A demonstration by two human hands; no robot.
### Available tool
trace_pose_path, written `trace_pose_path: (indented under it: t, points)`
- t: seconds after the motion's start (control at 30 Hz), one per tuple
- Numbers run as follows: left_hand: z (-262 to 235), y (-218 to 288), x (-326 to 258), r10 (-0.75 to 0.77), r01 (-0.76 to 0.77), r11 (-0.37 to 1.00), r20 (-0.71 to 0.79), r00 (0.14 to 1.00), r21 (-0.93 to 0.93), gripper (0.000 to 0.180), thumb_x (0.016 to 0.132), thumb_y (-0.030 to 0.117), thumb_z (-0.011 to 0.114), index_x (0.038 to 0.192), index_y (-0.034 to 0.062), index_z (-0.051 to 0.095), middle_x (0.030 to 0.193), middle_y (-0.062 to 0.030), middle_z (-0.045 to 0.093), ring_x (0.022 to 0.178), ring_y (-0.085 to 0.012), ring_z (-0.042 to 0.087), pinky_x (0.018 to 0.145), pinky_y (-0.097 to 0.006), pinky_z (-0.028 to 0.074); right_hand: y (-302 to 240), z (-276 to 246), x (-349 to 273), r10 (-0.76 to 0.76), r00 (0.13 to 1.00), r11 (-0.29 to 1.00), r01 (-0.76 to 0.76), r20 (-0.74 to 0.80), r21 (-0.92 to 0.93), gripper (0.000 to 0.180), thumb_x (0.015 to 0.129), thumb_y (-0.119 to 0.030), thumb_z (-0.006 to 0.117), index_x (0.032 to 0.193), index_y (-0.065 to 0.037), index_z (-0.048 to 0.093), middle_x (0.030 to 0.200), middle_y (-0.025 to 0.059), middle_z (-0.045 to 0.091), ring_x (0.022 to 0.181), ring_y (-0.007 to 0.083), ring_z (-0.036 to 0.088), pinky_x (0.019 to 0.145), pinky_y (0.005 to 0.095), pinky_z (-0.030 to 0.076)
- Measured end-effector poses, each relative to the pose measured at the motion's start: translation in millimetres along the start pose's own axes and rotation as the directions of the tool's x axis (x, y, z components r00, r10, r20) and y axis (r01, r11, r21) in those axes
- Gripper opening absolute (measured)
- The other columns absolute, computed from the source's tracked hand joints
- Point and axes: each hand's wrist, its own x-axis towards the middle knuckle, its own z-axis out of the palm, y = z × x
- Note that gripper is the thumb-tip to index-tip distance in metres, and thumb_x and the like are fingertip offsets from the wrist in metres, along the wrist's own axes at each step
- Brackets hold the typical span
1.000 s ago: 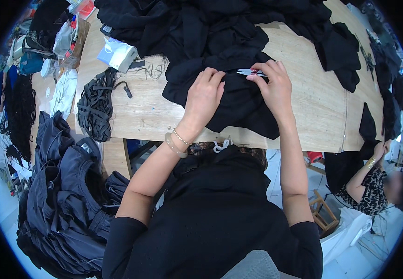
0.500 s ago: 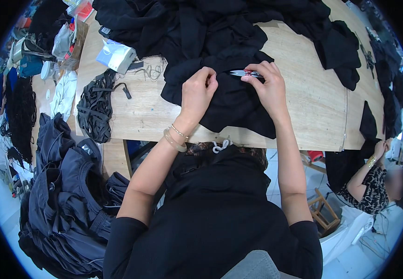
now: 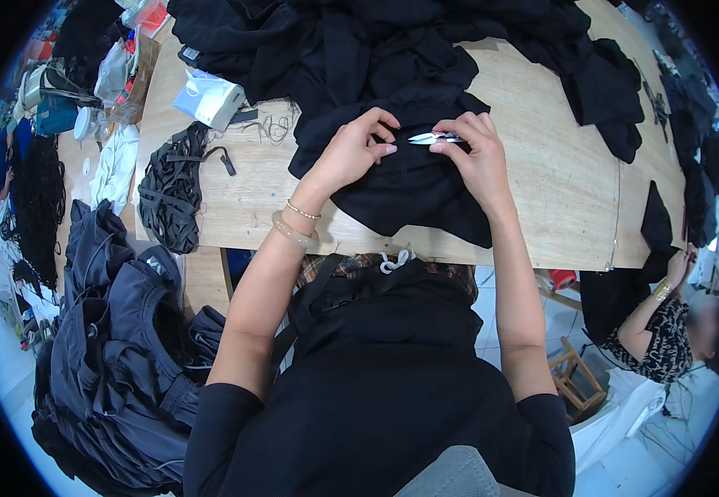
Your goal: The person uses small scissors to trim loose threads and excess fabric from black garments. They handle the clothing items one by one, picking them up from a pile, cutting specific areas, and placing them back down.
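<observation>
Black fabric (image 3: 409,195) lies in a heap on the wooden table in front of me, its near part hanging toward the table's edge. Over its left side is my left hand (image 3: 359,147), thumb and fingers curved and apart, with no cloth visibly pinched between them. My right hand (image 3: 477,153) is closed around small thread snips (image 3: 430,138), whose silvery blades point left toward the other hand. The blades lie just above the black cloth; whether they touch it I cannot tell.
More black garments (image 3: 334,50) pile up at the table's far side. To the left are a tissue pack (image 3: 210,99), a tangle of dark straps (image 3: 169,195) and dark grey garments (image 3: 119,348). A co-worker (image 3: 658,331) sits at the right near a wooden stool (image 3: 576,381).
My left hand has loosened from a pinch, its fingers spreading as the wrist shifted slightly left. The snips in my right hand have turned a little and sit slightly lower.
</observation>
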Motion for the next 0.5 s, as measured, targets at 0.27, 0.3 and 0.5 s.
trace_pose_path:
  t: [0.27,0.3,0.5]
  points:
    - [-10.2,6.7,-3.9,-0.092,0.126,0.928,0.113,0.989,-0.352,0.028,0.093,0.002,0.065,0.120,0.0066,0.060,0.100,0.0004,0.067,0.078,-0.0029,0.054,0.070,-0.018,0.044,5.6,1.0,-0.9,0.005,1.000,0.994,-0.002,-0.026,0.112,0.024,0.072,-0.014,0.081,0.095,-0.006,0.076,0.083,0.0030,0.063,0.086,0.0213,0.052,0.078,0.0319,0.045]
    - [-10.0,6.0,-4.2,-0.092,0.127,0.924,0.112,0.989,-0.362,0.028,0.093,0.001,0.065,0.121,0.0065,0.060,0.100,0.0007,0.067,0.078,-0.0028,0.053,0.071,-0.018,0.044,4.9,1.6,-1.1,0.012,1.000,0.992,-0.008,-0.025,0.123,0.024,0.072,-0.014,0.081,0.094,-0.006,0.076,0.083,0.0030,0.063,0.086,0.0212,0.053,0.078,0.0316,0.045]
    - [-7.3,3.0,-4.2,-0.080,0.121,0.908,0.117,0.990,-0.401,0.029,0.094,0.001,0.064,0.122,0.0064,0.060,0.099,0.0014,0.067,0.079,-0.0024,0.053,0.071,-0.018,0.043,0.5,6.5,-1.3,0.010,0.999,0.987,-0.005,-0.034,0.159,0.024,0.072,-0.014,0.081,0.094,-0.006,0.076,0.083,0.0030,0.063,0.086,0.0212,0.052,0.079,0.0314,0.045]
